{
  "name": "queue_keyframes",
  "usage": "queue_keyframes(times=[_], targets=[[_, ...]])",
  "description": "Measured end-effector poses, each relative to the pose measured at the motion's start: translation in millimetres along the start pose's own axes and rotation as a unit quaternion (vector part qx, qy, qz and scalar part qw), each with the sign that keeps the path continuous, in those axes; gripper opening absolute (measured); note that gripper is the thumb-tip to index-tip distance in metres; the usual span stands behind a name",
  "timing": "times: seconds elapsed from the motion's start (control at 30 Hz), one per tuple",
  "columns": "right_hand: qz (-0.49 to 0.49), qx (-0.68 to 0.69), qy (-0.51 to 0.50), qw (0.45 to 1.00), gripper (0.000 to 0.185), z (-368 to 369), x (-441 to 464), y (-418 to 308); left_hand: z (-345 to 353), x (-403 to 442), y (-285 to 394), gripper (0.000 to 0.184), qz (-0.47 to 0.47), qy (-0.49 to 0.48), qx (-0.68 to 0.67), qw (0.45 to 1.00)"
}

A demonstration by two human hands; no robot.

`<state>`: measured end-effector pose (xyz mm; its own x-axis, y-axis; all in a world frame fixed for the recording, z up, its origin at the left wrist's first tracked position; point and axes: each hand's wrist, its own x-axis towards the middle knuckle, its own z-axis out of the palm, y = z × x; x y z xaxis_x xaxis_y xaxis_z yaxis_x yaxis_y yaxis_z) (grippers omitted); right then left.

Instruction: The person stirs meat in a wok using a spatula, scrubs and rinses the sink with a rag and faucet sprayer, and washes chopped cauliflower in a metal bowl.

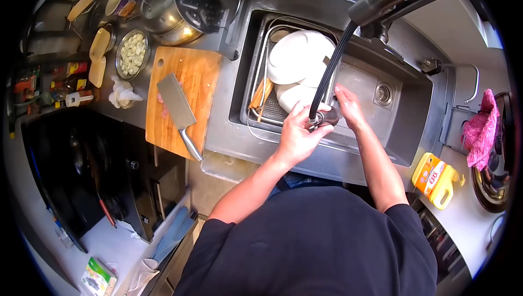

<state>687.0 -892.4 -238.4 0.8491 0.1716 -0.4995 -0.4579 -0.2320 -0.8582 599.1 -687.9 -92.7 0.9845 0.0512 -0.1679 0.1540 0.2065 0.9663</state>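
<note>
L hand (297, 137) clamped round spray head (321, 118) over sink (368, 127), prob. to steady it on its bendy hose (335, 66); R hand (351, 108) just beside, approx. 2 o'clock, fingers partly curled, can't tell if gripping anything. From spray head: white plates (300, 50) at 11, in wire basket (276, 115), prob. to drain; cleaver (176, 101) at 9, flat on board (202, 75), handle twd sink side.

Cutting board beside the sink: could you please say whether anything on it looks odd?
Yes: the cleaver lies slantwise on the cutting board, its handle ending at the edge, perhaps easily knocked; pinkish scraps lie beside it.
</note>
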Motion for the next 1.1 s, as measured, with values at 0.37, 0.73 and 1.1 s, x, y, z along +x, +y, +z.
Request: queue_keyframes(times=[0.37, 0.73, 1.1], targets=[[0.005, 0.001, -0.045, 0.999, 0.051, 21.3, 11.1, -15.0, 0.2, 6.2, -4.5, 0.041, 0.016, 0.043, 0.066, 0.997], [0.085, -0.249, -0.255, 0.93, 0.048, -80.4, -37.6, 33.6, 30.5, -14.3, -28.1, 0.042, 0.035, 0.035, 0.238, 0.97], [-0.266, -0.343, -0.385, 0.815, 0.038, 137.2, 85.6, 154.5, 38.2, -16.8, -31.2, 0.046, 0.049, 0.029, 0.308, 0.95]])
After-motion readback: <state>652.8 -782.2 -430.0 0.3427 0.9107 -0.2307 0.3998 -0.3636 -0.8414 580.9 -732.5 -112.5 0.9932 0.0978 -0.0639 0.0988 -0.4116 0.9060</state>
